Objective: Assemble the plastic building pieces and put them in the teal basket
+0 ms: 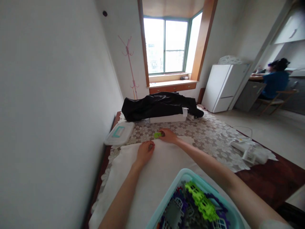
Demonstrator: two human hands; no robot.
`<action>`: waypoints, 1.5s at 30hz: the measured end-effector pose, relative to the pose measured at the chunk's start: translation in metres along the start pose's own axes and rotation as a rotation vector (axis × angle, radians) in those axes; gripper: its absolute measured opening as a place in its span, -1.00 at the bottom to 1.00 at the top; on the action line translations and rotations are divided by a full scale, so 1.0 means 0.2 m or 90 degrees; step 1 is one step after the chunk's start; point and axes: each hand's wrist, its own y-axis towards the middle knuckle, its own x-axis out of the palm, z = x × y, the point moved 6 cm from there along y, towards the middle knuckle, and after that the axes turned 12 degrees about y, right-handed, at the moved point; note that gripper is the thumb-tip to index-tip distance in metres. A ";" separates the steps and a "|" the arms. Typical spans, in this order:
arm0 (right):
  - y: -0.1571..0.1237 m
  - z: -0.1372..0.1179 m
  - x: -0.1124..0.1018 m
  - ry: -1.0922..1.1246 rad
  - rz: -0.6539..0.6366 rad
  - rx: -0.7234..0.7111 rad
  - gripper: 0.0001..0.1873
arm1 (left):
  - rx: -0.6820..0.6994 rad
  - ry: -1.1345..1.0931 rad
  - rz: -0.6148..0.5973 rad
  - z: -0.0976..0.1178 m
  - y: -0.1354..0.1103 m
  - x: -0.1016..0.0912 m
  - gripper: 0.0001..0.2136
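My right hand [168,136] is closed on a bright green toothed plastic building piece [157,135] at the far edge of a white cloth [164,159]. Close by on the left, my left hand [144,153] rests on the same cloth with its fingers curled; what they hold, if anything, is hidden. Nearest to me stands a light teal plastic bin [184,173]. Inside it lie several building pieces, among them a long green strip [201,200] and purple window-shaped pieces [178,203].
A white lid with a teal handle [119,133] lies at the left by the wall. Black fabric [159,105] covers a white box [168,119] at the back. A white device [249,152] with a cable is at the right. A person [276,81] sits far right.
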 end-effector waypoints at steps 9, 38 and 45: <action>-0.43 -0.15 -0.03 0.122 -0.124 -0.030 -0.38 | 0.009 0.022 0.005 0.00 0.00 0.00 -0.84; -0.95 -0.05 -0.14 -0.314 -0.102 -0.201 -0.54 | 0.018 0.053 -0.024 0.04 0.00 0.01 -0.79; -0.91 -0.11 -0.10 -0.341 -0.043 -0.123 -0.54 | 0.018 0.053 -0.023 0.05 0.00 0.00 -0.78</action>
